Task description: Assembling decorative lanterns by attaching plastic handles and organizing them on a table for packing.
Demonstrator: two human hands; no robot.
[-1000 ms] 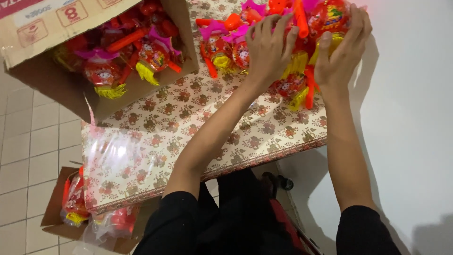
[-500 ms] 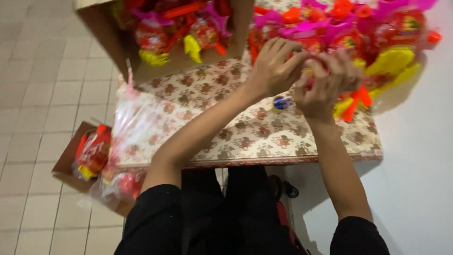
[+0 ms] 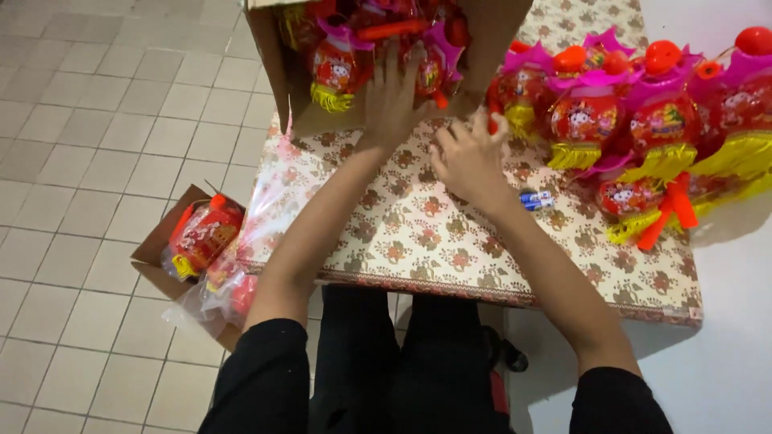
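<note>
At nine o'clock a small cardboard box (image 3: 165,241) on the tiled floor holds a red lantern toy, with clear plastic bags (image 3: 241,265) spilling beside it. At twelve o'clock an open carton (image 3: 281,72) is packed with red lantern toys (image 3: 342,68) with pink collars and yellow fringe. At two o'clock more red lanterns (image 3: 643,120) lie heaped on the floral-patterned table (image 3: 418,233). Half a second ago both your hands gripped the heap; now they have shifted to the carton. Your left hand (image 3: 398,100) presses open-fingered onto the carton's toys. Your right hand (image 3: 466,157) rests just beside, fingers loosely curled, holding nothing visible.
</note>
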